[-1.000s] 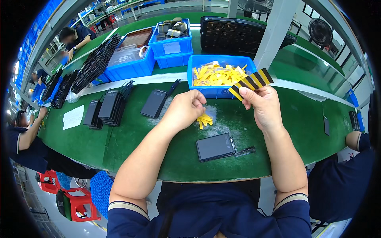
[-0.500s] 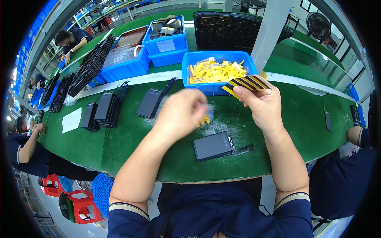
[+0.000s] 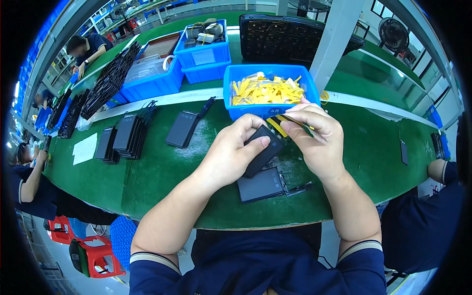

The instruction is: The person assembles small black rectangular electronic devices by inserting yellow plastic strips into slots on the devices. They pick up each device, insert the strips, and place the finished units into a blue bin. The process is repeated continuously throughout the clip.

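My left hand (image 3: 227,150) grips a flat black pack (image 3: 261,156), which looks like a battery pack, thumb on its face, tilted above the table. In my right hand (image 3: 318,142) is a sheet of yellow-and-black strips (image 3: 278,126), pinched between thumb and fingers. The sheet's edge meets the top corner of the held pack; whether they touch I cannot tell. Below them a second black pack (image 3: 259,185) lies flat, a short cable (image 3: 299,188) sticking out on its right. The loose yellow pieces on the table are now hidden by my hands.
Beyond my hands stands a blue bin (image 3: 269,110) of yellow pieces. Leftward are a single black pack (image 3: 182,129), stacked packs (image 3: 129,135) and white paper (image 3: 85,149). Blue crates (image 3: 153,84) and a metal post (image 3: 335,42) stand behind. People work at both sides.
My left hand, blurred over the loose yellow pieces before, now holds a black pack raised beside the strips. My right hand has lowered slightly and turned the sheet toward it.
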The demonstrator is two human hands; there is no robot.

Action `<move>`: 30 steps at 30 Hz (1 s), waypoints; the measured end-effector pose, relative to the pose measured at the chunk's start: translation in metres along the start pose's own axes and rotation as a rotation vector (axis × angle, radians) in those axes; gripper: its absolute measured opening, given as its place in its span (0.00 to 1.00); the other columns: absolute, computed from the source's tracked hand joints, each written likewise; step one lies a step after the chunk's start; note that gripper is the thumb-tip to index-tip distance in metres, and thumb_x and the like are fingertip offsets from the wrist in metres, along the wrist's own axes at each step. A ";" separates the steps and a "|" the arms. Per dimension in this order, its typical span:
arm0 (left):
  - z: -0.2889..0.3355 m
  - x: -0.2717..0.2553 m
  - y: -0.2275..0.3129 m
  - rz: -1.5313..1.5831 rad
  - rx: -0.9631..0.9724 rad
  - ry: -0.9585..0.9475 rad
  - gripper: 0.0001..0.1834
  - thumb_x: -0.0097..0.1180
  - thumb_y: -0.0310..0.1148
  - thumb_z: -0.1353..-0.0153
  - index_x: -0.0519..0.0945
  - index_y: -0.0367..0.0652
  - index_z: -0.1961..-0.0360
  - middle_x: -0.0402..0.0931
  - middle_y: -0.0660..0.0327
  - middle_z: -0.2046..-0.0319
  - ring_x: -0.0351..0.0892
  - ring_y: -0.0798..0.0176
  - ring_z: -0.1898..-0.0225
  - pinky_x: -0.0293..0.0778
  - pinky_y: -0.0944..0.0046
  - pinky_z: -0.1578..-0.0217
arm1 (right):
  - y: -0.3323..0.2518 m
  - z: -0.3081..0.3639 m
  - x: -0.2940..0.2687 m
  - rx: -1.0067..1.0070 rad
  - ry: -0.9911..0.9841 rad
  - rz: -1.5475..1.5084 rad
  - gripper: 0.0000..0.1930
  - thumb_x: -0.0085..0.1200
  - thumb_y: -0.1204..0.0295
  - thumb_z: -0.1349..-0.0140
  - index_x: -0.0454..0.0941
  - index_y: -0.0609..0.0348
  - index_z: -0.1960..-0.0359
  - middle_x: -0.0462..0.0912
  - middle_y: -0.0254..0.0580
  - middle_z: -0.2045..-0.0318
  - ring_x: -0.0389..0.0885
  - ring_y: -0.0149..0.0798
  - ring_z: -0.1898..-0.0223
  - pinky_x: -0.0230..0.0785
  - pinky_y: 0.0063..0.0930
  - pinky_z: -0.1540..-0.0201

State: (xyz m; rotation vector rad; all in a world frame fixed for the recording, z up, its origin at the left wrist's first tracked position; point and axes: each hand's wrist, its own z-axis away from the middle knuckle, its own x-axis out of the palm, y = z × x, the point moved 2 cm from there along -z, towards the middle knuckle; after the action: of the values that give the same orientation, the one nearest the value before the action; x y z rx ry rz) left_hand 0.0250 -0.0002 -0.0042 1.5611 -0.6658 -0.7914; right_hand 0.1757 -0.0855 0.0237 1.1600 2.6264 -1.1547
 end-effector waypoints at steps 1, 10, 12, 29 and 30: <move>0.000 0.001 0.000 0.082 0.046 0.000 0.12 0.52 0.25 0.37 0.71 0.36 0.53 0.77 0.64 0.63 0.74 0.76 0.62 0.71 0.73 0.61 | 0.001 0.000 -0.001 -0.001 -0.024 0.027 0.07 0.63 0.82 0.53 0.81 0.65 0.71 0.82 0.42 0.74 0.80 0.35 0.69 0.69 0.27 0.58; 0.001 0.001 -0.002 0.191 0.035 -0.019 0.15 0.52 0.25 0.37 0.70 0.36 0.49 0.76 0.63 0.59 0.74 0.76 0.59 0.71 0.73 0.57 | 0.002 0.003 -0.002 0.078 -0.073 0.009 0.07 0.64 0.80 0.52 0.83 0.63 0.70 0.82 0.40 0.74 0.80 0.33 0.69 0.69 0.27 0.56; 0.001 0.001 -0.001 0.189 0.030 -0.021 0.16 0.52 0.25 0.37 0.70 0.36 0.49 0.76 0.64 0.59 0.74 0.76 0.59 0.71 0.73 0.57 | 0.001 0.003 -0.001 0.101 -0.069 -0.014 0.07 0.63 0.82 0.54 0.83 0.63 0.70 0.82 0.39 0.74 0.80 0.34 0.69 0.68 0.28 0.54; 0.007 0.007 0.009 -0.118 0.106 0.034 0.11 0.50 0.23 0.37 0.70 0.36 0.53 0.76 0.64 0.62 0.74 0.76 0.61 0.70 0.74 0.60 | -0.004 0.007 0.005 -0.146 -0.074 0.332 0.09 0.64 0.76 0.58 0.78 0.58 0.73 0.78 0.40 0.73 0.77 0.44 0.64 0.59 0.53 0.43; 0.007 0.005 0.008 -0.112 0.073 0.045 0.11 0.50 0.23 0.37 0.70 0.35 0.53 0.76 0.64 0.63 0.74 0.76 0.61 0.70 0.74 0.60 | -0.005 0.006 0.004 -0.138 -0.078 0.330 0.10 0.64 0.77 0.59 0.78 0.58 0.73 0.78 0.41 0.71 0.77 0.45 0.62 0.59 0.53 0.43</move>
State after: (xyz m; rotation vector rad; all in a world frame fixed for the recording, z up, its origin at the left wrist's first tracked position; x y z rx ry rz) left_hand 0.0226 -0.0091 0.0031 1.6895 -0.5848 -0.8201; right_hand 0.1683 -0.0892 0.0213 1.4179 2.3006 -0.9215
